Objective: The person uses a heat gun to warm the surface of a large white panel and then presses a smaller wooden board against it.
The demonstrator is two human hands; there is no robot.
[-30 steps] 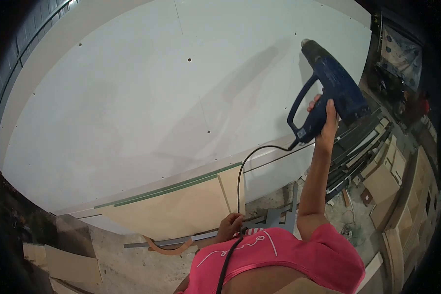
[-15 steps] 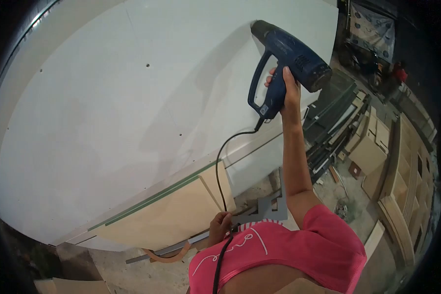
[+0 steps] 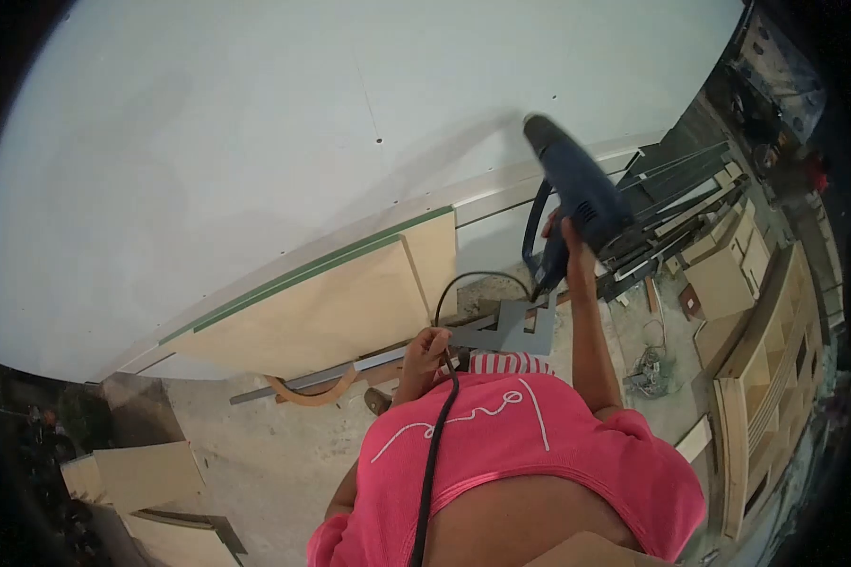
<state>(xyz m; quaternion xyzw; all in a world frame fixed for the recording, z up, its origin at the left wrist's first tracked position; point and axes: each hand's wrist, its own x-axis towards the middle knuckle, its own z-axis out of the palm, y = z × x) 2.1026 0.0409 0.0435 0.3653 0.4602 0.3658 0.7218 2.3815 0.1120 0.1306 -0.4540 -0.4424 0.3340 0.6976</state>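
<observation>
My right hand [image 3: 573, 248] is wrapped round the handle of a dark blue heat gun [image 3: 584, 189]. The gun's nozzle points up and left, over the large white panel [image 3: 208, 142]; whether it touches the panel I cannot tell. A black cord [image 3: 432, 454] loops down from the handle. In front of my chest, my left hand [image 3: 430, 346] is closed on this cord, which runs on down over the pink shirt [image 3: 482, 425].
Below the panel leans a tan board with green edges [image 3: 340, 283]. A grey cut-out piece [image 3: 525, 326] lies near my left hand. Dark strips [image 3: 652, 236], cardboard boxes [image 3: 728, 279] and a wooden shelf frame [image 3: 761, 378] are at the right. Cut boards [image 3: 151, 477] lie at the lower left.
The heat gun and my right hand have come down and closer to my body. My left hand still holds the cord, a little higher in view. The view has shifted, showing more floor.
</observation>
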